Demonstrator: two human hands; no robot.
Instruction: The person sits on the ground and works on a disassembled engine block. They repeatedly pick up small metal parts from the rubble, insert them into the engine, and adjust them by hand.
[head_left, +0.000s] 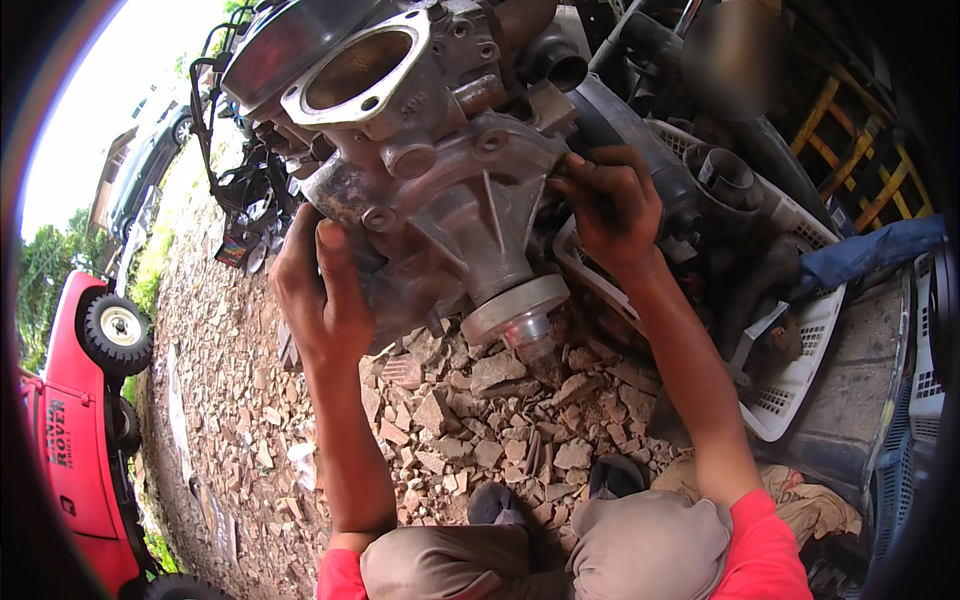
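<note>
In front of me is a grey cast-metal water pump (pixel 470 215) with ribs and a round flange (pixel 515 308) on its shaft, which points toward me. It sits against a large engine (pixel 330 45), below a casting with a wide round opening (pixel 360 78). My left hand (pixel 325 285) grips the pump's left side, thumb up, its other fingers partly hidden behind. At the pump's upper right edge, my right hand (pixel 615 205) is closed, its grimy fingertips pressed to the rim. Whether a small part lies between those fingertips is hidden.
Broken stone and brick rubble (pixel 480 420) covers the ground. On the right are white plastic crates (pixel 800 360) holding dark hoses and parts, a blue cloth (pixel 870 255) and a yellow crate (pixel 845 130). A red vehicle (pixel 85 440) stands at far left.
</note>
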